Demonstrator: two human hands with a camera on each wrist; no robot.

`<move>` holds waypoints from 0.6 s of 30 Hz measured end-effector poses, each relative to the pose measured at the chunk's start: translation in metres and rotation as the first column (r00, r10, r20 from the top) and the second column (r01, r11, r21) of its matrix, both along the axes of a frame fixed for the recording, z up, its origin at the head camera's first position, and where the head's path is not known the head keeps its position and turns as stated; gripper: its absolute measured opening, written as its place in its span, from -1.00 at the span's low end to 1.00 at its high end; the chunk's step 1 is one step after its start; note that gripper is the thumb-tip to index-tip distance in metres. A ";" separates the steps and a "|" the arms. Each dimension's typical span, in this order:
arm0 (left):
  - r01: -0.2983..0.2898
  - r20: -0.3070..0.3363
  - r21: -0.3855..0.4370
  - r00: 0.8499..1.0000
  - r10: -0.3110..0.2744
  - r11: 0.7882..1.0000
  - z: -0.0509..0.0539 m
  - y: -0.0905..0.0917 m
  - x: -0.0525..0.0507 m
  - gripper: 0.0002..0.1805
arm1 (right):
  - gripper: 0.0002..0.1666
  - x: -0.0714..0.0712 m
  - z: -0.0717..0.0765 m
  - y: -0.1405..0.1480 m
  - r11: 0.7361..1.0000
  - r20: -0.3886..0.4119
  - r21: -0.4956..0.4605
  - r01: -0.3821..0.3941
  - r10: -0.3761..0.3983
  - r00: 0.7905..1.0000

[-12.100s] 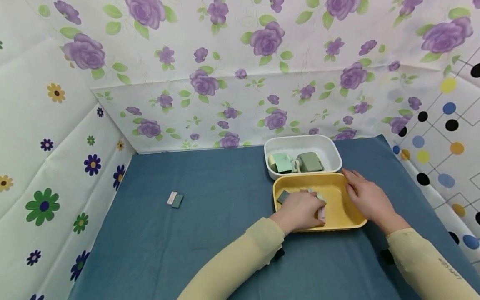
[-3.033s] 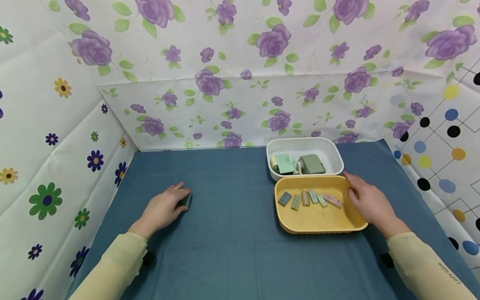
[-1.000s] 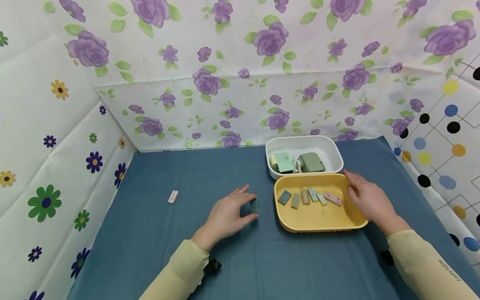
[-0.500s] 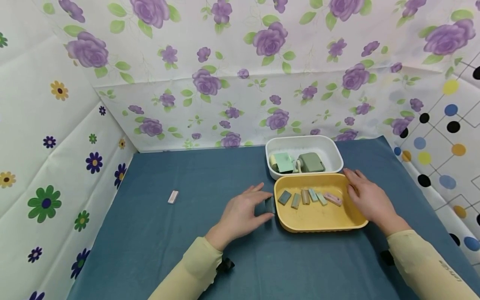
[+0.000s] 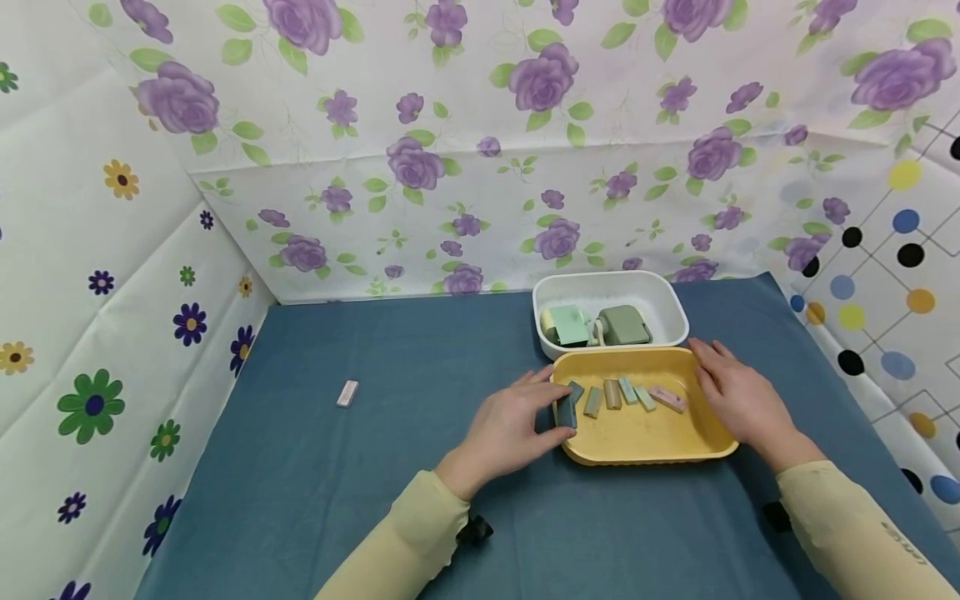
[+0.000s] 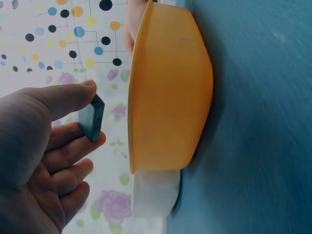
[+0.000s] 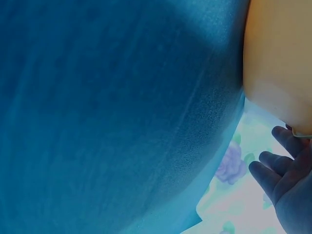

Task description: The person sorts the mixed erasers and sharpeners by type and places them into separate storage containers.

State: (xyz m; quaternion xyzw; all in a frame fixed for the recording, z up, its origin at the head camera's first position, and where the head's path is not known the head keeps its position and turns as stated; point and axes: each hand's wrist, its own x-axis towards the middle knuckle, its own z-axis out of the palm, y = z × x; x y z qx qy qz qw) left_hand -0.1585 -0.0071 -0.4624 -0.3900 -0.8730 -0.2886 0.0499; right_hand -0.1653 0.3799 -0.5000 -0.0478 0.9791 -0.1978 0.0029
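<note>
My left hand (image 5: 513, 421) pinches a small blue-green block (image 5: 567, 411) between thumb and fingers, over the left rim of the yellow tray (image 5: 675, 433). In the left wrist view the block (image 6: 91, 117) has a slanted end, and the other fingers are loosely bent. Several small blocks lie in the tray, among them a tan block (image 5: 612, 394) and a pink block (image 5: 667, 398); a dark blue-grey block (image 5: 575, 390) is partly hidden by my hand. My right hand (image 5: 746, 408) holds the tray's right rim. In the right wrist view its fingers (image 7: 275, 163) extend beside the tray.
A white tray (image 5: 667, 317) stands right behind the yellow one, with a pale green box-like item (image 5: 568, 325) and a grey-green item (image 5: 624, 325) in it. A pinkish-white block (image 5: 347, 393) lies on the blue cloth (image 5: 420, 350) at left. Patterned cloth walls surround the table.
My left hand has picked up the blue-green block from beside the pinkish-white one and carried it right, to the yellow tray. The right hand stays at the rim.
</note>
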 end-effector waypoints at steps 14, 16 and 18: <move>0.028 -0.077 -0.199 0.996 -0.044 0.979 0.000 0.029 0.001 -0.42 | -0.27 0.000 0.000 0.000 1.000 -0.006 0.006 -0.003 0.003 1.000; 0.034 -0.086 -0.229 0.995 -0.055 0.973 0.000 0.033 0.001 -0.41 | -0.26 0.000 0.000 0.001 1.000 -0.002 0.005 -0.002 0.002 1.000; 0.036 -0.090 -0.249 0.994 -0.061 0.968 -0.001 0.035 0.001 -0.41 | -0.26 0.000 0.000 0.001 1.000 0.000 0.004 -0.004 0.004 1.000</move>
